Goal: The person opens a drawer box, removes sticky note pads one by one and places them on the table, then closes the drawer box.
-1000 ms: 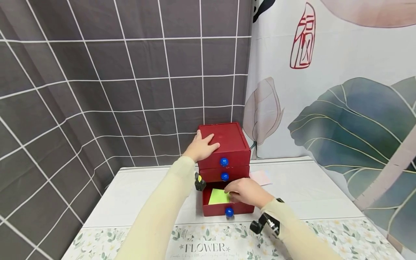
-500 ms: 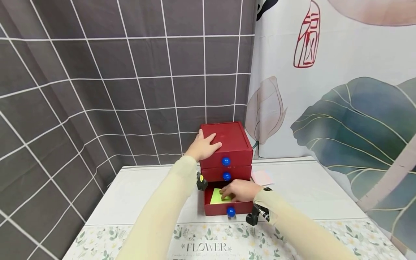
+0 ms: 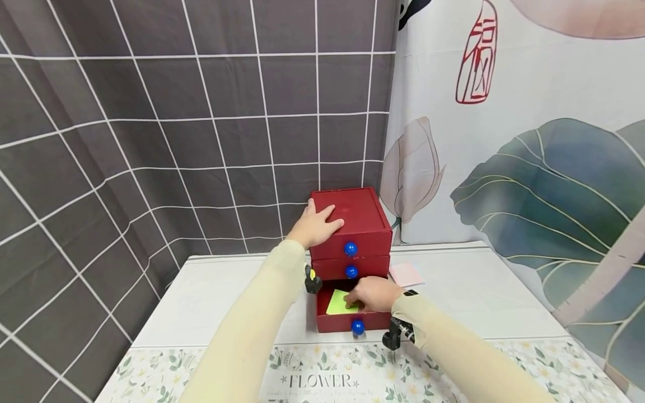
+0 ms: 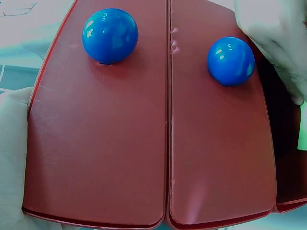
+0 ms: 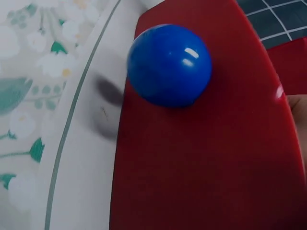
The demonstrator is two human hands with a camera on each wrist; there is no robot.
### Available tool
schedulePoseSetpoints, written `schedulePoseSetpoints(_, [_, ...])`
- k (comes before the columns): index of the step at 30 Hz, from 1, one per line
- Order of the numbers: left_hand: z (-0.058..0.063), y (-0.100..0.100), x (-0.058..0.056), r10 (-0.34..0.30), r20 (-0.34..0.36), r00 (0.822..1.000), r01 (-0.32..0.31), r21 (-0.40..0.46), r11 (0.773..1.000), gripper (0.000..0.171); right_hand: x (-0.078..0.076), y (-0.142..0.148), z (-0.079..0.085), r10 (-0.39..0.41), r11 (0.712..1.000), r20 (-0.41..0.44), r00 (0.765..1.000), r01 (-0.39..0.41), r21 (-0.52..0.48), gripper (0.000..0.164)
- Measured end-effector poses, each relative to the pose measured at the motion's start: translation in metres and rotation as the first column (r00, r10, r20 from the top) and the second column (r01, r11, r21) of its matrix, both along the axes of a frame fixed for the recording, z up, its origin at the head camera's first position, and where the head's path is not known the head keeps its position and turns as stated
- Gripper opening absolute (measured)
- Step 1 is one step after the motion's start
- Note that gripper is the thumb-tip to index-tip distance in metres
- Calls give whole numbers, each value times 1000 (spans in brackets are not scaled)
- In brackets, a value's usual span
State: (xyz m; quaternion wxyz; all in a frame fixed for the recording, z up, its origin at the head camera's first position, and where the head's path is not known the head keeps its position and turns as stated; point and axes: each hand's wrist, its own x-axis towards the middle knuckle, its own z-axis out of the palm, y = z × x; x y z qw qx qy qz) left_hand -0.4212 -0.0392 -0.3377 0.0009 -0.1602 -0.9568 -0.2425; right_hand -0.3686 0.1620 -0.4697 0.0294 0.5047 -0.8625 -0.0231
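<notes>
Spread on red box with left hand; touching green note below with right hand, can't tell if pinching; best go gently.

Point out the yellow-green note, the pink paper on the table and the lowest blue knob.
Yellow-green note [image 3: 336, 303]: head view, on its uncovered left part.
Pink paper [image 3: 407, 276]: head view, middle of its visible surface.
Lowest blue knob [image 5: 169, 67]: right wrist view, on its rounded front.
</notes>
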Motion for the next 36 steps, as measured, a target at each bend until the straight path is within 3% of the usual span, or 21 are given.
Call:
schedulePoseSetpoints(12, [0, 0, 0, -2, 4, 1000, 3, -9, 1000, 71, 3, -2, 0, 43, 999, -117, 992, -45, -11, 8])
schedulePoseSetpoints(18, [1, 1, -1, -11, -1, 1000, 11, -4, 1000, 71, 4, -1, 0, 7, 1000, -205, 979, -3, 18, 7])
schedulePoseSetpoints(22, [-1, 0, -2, -1, -1, 1000, 1, -6, 1000, 71, 5, 2, 1, -8, 1000, -218, 976, 11, 12, 8])
schedulePoseSetpoints(29, [1, -2, 0, 1, 5, 1000, -1, 13, 1000, 71, 4, 15, 6, -23, 989, -227, 974, -12, -150, 12])
schedulePoseSetpoints(36, [4, -1, 2, -6, 10, 1000, 6, 3, 1000, 71, 11, 28, 6, -48, 947, -218, 975, -26, -321, 21])
